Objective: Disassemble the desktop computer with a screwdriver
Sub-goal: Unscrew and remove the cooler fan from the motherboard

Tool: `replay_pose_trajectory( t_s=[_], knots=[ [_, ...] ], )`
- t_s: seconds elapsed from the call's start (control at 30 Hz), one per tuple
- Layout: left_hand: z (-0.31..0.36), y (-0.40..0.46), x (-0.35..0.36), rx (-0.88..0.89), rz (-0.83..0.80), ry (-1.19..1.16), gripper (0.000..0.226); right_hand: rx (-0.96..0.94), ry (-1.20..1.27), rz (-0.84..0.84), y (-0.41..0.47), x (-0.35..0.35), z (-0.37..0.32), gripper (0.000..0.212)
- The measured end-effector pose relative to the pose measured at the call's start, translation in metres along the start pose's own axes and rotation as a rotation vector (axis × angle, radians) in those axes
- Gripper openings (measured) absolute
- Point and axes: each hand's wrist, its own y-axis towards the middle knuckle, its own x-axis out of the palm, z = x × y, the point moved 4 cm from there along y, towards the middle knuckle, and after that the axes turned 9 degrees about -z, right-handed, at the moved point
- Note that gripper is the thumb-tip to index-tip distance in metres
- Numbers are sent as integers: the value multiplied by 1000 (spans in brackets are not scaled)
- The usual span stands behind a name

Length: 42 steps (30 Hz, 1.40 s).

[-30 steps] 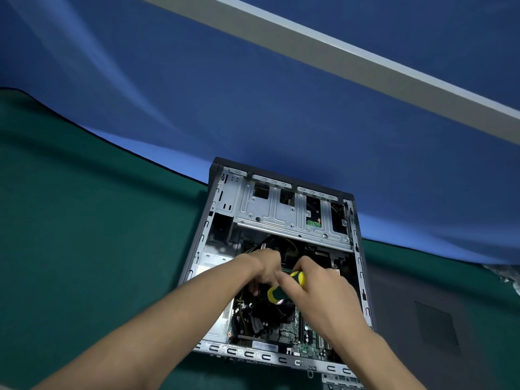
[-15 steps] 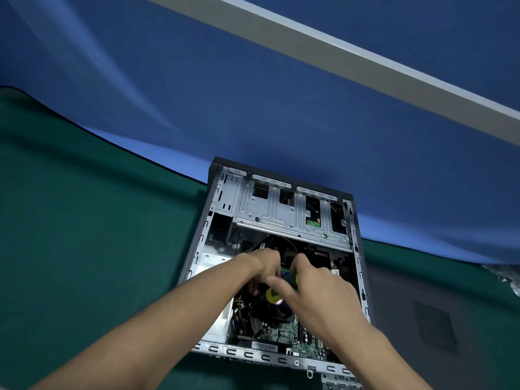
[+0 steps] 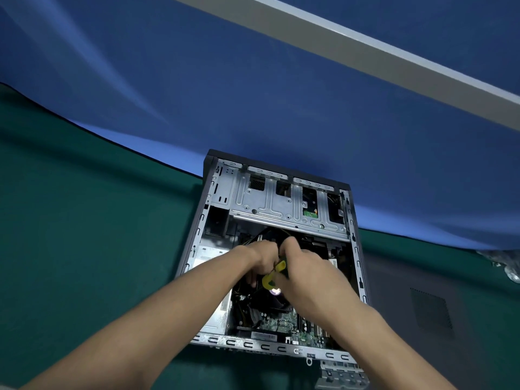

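The open desktop computer case (image 3: pixel 213 215) lies on its side on the green table, its silver drive cage (image 3: pixel 284 205) at the far end. Both my hands reach inside over the black CPU fan (image 3: pixel 270 304). My right hand (image 3: pixel 306 270) grips the yellow and black screwdriver (image 3: pixel 274 273), its handle tilted toward me. My left hand (image 3: pixel 261 257) is curled just left of the screwdriver, its fingertips down by the shaft; what it holds is hidden. The screwdriver tip is hidden behind the hands. The green motherboard (image 3: pixel 284 323) shows at the near end.
The removed dark grey side panel (image 3: pixel 422 299) lies flat to the right of the case. A small metal bracket (image 3: pixel 342 374) sits at the near right corner. A blue cloth (image 3: pixel 253 94) hangs behind. Crumpled clear plastic (image 3: pixel 506 266) lies at the far right.
The screwdriver handle has turned and tilted in my right hand, which shifted slightly away from me. My left hand stays beside the shaft.
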Motion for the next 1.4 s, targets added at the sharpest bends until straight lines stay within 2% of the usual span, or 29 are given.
replay_pose_trajectory(
  t_s=[0.03,0.1,0.23,0.3,0.37,0.47,0.53,0.63,0.73,0.8,0.9,1.0,1.03,1.1,1.17,1.23,1.33,1.4],
  knots=[
    [1,1,1,14,2,-5,6,27,-14,7,0,-2,2,27],
    [0,4,3,6,26,6,12,28,-38,-6,1,-4,5,31],
    [-1,4,3,18,18,51,12,-89,-10,-54,-2,-2,4,20],
    [-1,5,3,30,4,72,4,-23,-6,-4,-3,-2,10,31],
    [-1,5,4,21,-14,57,7,56,-64,85,-3,-5,15,38],
    [0,2,4,7,-24,40,7,-52,5,74,-5,-1,10,23],
    [1,1,3,20,-38,41,4,-78,11,70,-6,1,7,24],
    [2,0,3,20,-35,37,6,82,-147,152,-5,3,15,44],
    [0,-1,4,3,-26,30,17,136,-219,206,-8,5,13,46],
    [1,-2,3,6,-39,41,19,78,-183,198,-8,8,10,37],
    [3,-2,1,0,-22,53,24,13,48,112,-8,9,8,21],
    [2,-3,3,-8,-53,41,5,145,28,149,-9,4,19,34],
    [1,-2,3,-20,-52,19,9,176,-4,165,-10,3,22,39],
    [1,0,3,-26,-51,14,22,112,35,150,-10,4,23,33],
    [2,-1,3,-26,-44,28,19,21,106,104,-13,7,20,20],
    [1,-1,2,-27,-36,35,18,36,174,97,-14,9,19,24],
    [0,-1,3,-25,-45,38,11,126,101,183,-15,7,21,38],
    [1,-2,3,-17,-36,51,10,74,137,157,-14,8,20,29]
  ],
)
